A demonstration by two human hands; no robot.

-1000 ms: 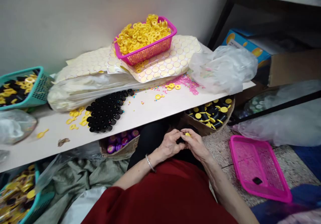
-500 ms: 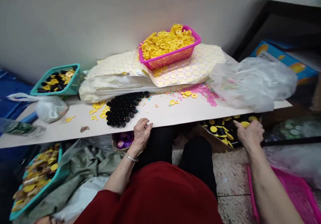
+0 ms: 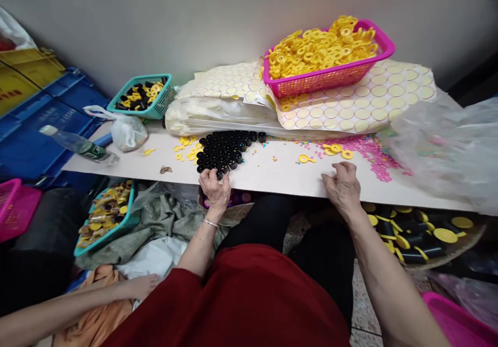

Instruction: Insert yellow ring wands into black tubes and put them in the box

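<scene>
At the table's front edge is my left hand (image 3: 216,190), fingers bent and thumb apart. It is at the near end of a cluster of short black cylinders (image 3: 221,150), standing close together on the tabletop. Nothing shows in its grasp. My right hand (image 3: 345,187) is over the front edge further right, thumb spread from curled fingers, with no object visible in it. Beyond it lie a yellow ring with a short handle (image 3: 306,158), several more yellow rings (image 3: 337,150) and a scatter of small pink rings (image 3: 379,163).
A pink basket (image 3: 330,80) heaped with yellow rings stands on sticker sheets (image 3: 346,111). Left are a teal basket (image 3: 163,100), a tied bag (image 3: 128,132) and a bottle (image 3: 83,144). Below right, a box (image 3: 459,256) holds black-and-yellow pieces. Another person's arm (image 3: 73,300) reaches in lower left.
My right hand has left the box of black-and-yellow pieces and moved left and up to the table edge. My left hand is now at the black cylinders. The view has turned left.
</scene>
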